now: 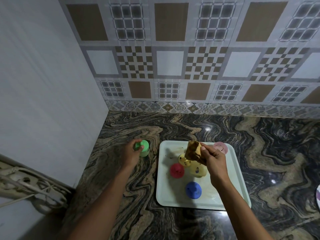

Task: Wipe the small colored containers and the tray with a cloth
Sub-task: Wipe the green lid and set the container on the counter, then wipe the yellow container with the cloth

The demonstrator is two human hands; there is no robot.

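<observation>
A pale square tray (239,186) lies on the marbled counter. On it stand a red container (176,170), a blue one (193,190), a small yellow one (183,160), a larger pale yellow one (197,169) and a pink one (220,147) at the far right corner. Dark specks dot the tray and several lids. My left hand (131,153) grips a green container (143,148) that stands on the counter left of the tray. My right hand (213,157) holds a brown stained cloth (193,150) bunched above the yellow containers.
A patterned tile wall rises behind the counter (259,135), and a plain white wall closes the left side. A carved ledge with a white cable (26,187) sits at the lower left. A plate's rim (317,196) shows at the right edge.
</observation>
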